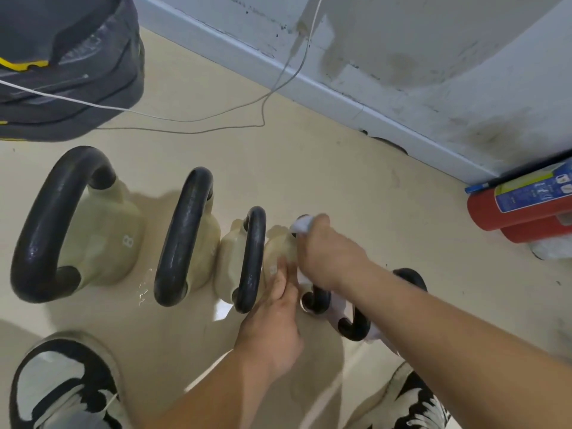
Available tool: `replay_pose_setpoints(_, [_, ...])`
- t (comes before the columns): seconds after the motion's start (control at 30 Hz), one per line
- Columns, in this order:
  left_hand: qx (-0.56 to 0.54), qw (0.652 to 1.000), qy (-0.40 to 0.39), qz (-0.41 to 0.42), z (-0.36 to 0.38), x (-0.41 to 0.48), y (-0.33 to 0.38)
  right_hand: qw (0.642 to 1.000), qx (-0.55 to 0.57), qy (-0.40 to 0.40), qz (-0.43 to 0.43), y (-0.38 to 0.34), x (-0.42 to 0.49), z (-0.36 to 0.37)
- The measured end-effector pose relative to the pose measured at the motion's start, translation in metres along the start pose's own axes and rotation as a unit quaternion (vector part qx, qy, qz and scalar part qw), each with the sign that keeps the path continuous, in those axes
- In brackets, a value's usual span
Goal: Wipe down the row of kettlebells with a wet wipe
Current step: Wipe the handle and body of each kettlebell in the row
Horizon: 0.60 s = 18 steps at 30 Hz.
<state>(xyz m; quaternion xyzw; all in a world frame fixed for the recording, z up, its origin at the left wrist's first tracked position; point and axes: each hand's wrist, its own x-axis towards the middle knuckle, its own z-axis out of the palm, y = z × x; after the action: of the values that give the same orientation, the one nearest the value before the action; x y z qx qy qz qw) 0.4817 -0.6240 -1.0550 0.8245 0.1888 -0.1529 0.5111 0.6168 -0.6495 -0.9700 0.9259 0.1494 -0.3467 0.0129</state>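
Several kettlebells with black handles stand in a row on the beige floor. The largest kettlebell (105,233) is at the left, marked 8, then a second kettlebell (182,239) and a third kettlebell (230,258). My right hand (328,255) is closed over the handle of the fourth kettlebell (278,243), gripping a white wet wipe (301,226) against it. My left hand (275,317) rests flat with its fingers on that kettlebell's beige body and holds nothing. My right forearm partly hides a pale fifth kettlebell (354,326).
Dark weight plates (68,72) are stacked at the top left. A white cable (185,120) trails over the floor behind the row. A red fire extinguisher (520,212) lies by the stained wall at right. My shoes (62,382) sit at the bottom.
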Motion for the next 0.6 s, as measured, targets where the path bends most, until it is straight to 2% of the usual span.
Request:
replay_pose_setpoints(0.17, [0.015,1.000,-0.012,-0.023,0.005,0.002,-0.003,0.987,-0.132,-0.096,-0.007,-0.031,0.075,-0.013])
replay_pose_setpoints(0.3, [0.003,1.000,-0.014,-0.015,0.003,0.003,-0.007,0.989,-0.123,-0.083,-0.001,-0.028,0.088,-0.009])
replay_pose_setpoints(0.33, [0.004,1.000,-0.012,-0.009,0.004,0.003,-0.008,0.993,-0.102,-0.060,-0.011,-0.024,0.080,-0.008])
replay_pose_setpoints(0.4, [0.000,1.000,-0.010,-0.004,0.003,0.003,-0.006,0.999,0.011,0.036,-0.015,-0.012,0.058,0.000])
replay_pose_setpoints(0.47, [0.004,1.000,-0.009,0.003,0.004,0.003,-0.008,0.981,0.140,0.134,-0.014,0.002,0.026,0.022])
replay_pose_setpoints(0.6, [0.006,1.000,0.001,0.019,0.003,-0.002,-0.013,0.949,0.236,0.207,-0.011,0.019,-0.029,0.077])
